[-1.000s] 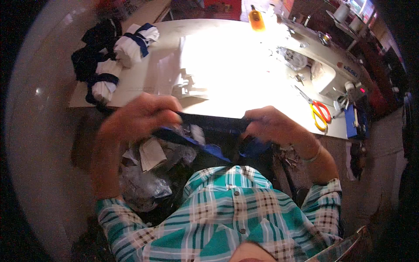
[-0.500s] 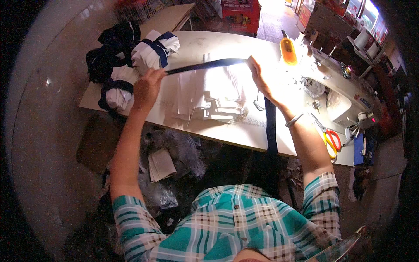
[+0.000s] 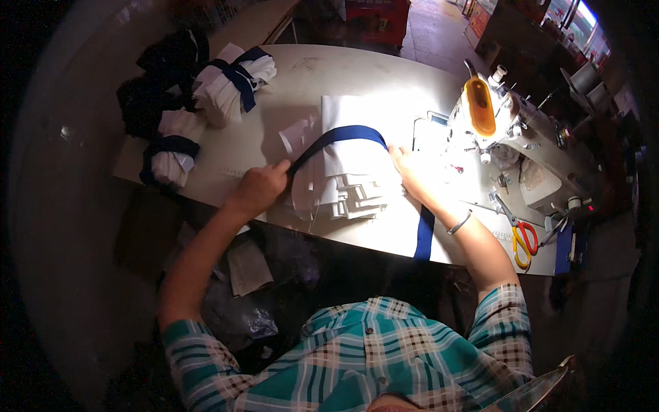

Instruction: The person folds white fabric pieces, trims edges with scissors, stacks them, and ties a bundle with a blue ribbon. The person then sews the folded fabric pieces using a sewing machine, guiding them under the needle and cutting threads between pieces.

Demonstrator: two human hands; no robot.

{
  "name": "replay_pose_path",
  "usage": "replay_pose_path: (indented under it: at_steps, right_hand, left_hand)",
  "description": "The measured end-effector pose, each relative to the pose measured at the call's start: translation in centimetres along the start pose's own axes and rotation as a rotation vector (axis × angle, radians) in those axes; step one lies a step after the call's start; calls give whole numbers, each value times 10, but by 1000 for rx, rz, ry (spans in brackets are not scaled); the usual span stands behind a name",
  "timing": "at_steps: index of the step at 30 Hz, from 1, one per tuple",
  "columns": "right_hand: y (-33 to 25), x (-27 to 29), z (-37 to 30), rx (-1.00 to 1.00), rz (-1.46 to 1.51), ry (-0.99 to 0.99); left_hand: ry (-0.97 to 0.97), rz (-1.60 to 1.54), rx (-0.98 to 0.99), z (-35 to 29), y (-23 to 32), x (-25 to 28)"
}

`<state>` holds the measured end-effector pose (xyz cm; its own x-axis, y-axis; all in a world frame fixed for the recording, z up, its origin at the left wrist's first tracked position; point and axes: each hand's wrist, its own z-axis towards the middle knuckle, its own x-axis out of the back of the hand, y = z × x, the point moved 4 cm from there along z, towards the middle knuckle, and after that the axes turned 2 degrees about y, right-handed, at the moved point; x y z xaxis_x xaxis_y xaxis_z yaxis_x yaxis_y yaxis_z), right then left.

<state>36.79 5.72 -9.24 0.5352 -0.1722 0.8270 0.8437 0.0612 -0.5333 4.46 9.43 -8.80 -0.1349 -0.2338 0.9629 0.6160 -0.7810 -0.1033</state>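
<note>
A navy fabric strip (image 3: 350, 132) arches across a stack of folded white cloth pieces (image 3: 343, 161) on the pale table. At the stack's left side my left hand (image 3: 259, 189) is closed on one end of the strip. My right hand (image 3: 412, 172) grips the strip at the right side, fingers pressed against the cloth. The strip's loose tail hangs past my right wrist over the table's near edge. Two white cloth bundles, one farther back (image 3: 223, 93) and one nearer (image 3: 170, 154), lie at the left, each tied with a navy strip.
A sewing machine (image 3: 542, 147) with a yellow-orange part stands at the right. Scissors (image 3: 519, 237) with red and yellow handles lie before it. Dark cloth (image 3: 141, 106) is heaped at the far left of the table (image 3: 309, 65). Plastic bags (image 3: 257, 323) sit below.
Both hands have come down and nearer, bringing the strip from above the white stack onto it. My left hand has moved right, toward the stack's side.
</note>
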Motion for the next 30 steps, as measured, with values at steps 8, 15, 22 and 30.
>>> replay_pose_path:
  at_steps: [8,15,22,30]
  right_hand:
    - [-10,-24,6,285,-146,-117]
    - [13,-45,8,100,656,-153]
    - [19,-61,1,-40,937,-216]
    - [-20,-46,-23,-406,1827,-686]
  left_hand:
    - [118,-461,196,47,42,-9]
    - [445,-443,188,66,78,-6]
    - [411,-394,136,86,94,39]
    - [169,-327,113,104,100,71]
